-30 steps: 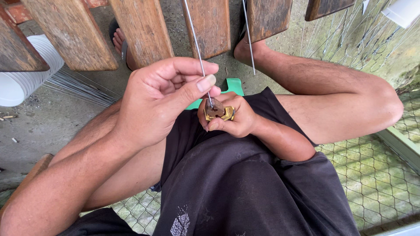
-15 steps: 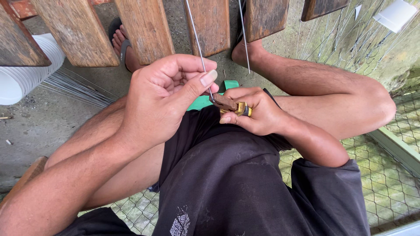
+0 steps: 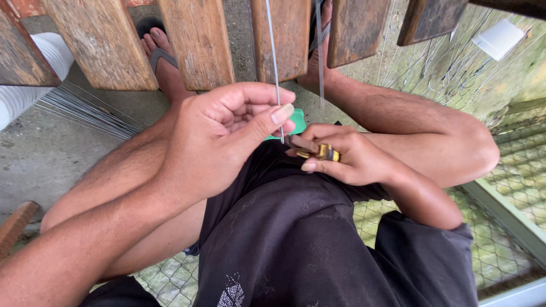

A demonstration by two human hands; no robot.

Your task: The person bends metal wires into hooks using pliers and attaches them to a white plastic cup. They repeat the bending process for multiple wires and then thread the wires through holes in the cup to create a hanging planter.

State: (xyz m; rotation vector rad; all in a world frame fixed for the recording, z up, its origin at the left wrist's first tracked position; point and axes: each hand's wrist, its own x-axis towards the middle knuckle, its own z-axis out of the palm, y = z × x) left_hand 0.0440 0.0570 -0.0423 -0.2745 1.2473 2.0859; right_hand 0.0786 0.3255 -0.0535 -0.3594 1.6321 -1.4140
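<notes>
1. A thin wire point(image 3: 274, 68) is pinched between thumb and curled fingers of the left hand point(image 3: 227, 136); the wire runs up past the wooden slats point(image 3: 196, 40).
2. A small brass-and-wood tool point(image 3: 313, 149) is gripped in the closed right hand point(image 3: 347, 159), its tip touching the wire's lower end.
3. A white rectangular tag point(image 3: 499, 38) is seen top right; a white ribbed roll point(image 3: 28, 74) far left; wire mesh point(image 3: 512, 170) lies alongside.

An informal outdoor wire-mesh workshop, worked seated at ground level. The landmark is the row of weathered wooden slats point(image 3: 196, 40): straight steel wires point(image 3: 273, 62) hang down through its gaps. Below it lies a bare, stained concrete floor point(image 3: 40, 153); to its left a bundle of cut wires point(image 3: 85, 111) fans out beside a white ribbed pipe point(image 3: 25, 79). Right of and beneath it, finished chain-link mesh point(image 3: 512, 170) spreads.
</notes>
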